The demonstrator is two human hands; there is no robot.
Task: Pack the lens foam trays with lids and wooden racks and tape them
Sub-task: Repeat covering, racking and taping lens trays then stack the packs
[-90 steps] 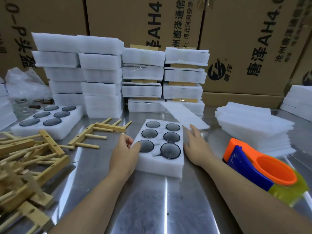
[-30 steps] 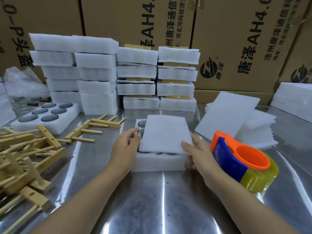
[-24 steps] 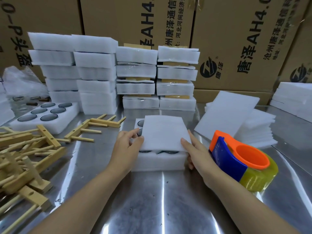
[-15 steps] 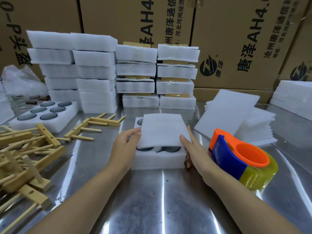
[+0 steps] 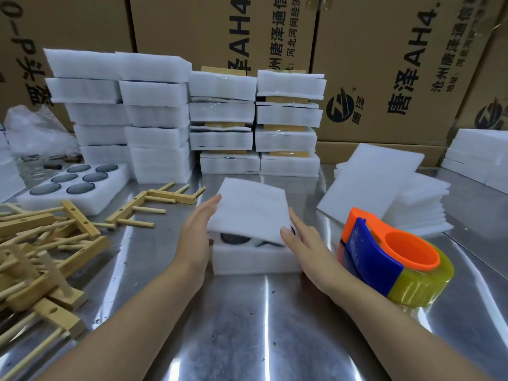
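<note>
Cardboard cartons (image 5: 384, 64) walled off the back of the steel table (image 5: 261, 325). Against them stood four stacks of foam trays (image 5: 154, 116), probably kept back to leave working room; the two right-hand stacks, four packs each, looked taped with wood showing between layers. On the right lay one pile of spare lids (image 5: 417, 213), within the right arm's reach. On the left lay a heap of wooden racks (image 5: 41, 243), too tangled to count, with one rack (image 5: 162, 199) lying apart nearer the middle. One tape dispenser (image 5: 384, 257) sat just beside the right forearm, seemingly ready for the sealing step.

The foam tray (image 5: 253, 261) in hand rested at the table's centre. Its lid (image 5: 253, 213) lay tilted over it, near edge raised. The left hand (image 5: 195, 237) and right hand (image 5: 302, 240) flanked the lid with straight fingers, gripping nothing, likely squaring it to the tray. Two lenses (image 5: 233, 238) showed beneath. A second uncovered tray (image 5: 115, 185) at left held six.
</note>
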